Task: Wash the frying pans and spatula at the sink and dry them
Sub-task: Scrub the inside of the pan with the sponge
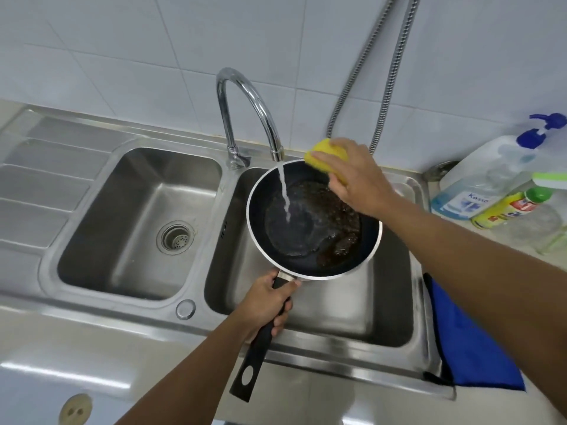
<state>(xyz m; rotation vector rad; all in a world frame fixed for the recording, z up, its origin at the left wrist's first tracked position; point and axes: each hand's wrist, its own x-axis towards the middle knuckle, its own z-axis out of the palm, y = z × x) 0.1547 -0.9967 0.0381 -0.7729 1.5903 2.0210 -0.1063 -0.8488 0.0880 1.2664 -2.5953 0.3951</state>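
A black frying pan (310, 234) with a steel rim and brown greasy residue hangs over the right sink basin (352, 308). My left hand (267, 302) grips its black handle near the pan body. Water runs from the curved chrome faucet (248, 111) into the middle of the pan. My right hand (356, 176) holds a yellow sponge (325, 154) at the pan's far right rim. No spatula or second pan is in view.
The left basin (135, 222) with its drain strainer lies beside a ribbed drainboard (40, 185). A blue cloth (469, 342) hangs over the sink's right edge. Soap bottles (491, 182) stand at the back right. A metal shower hose (395, 56) hangs on the tiled wall.
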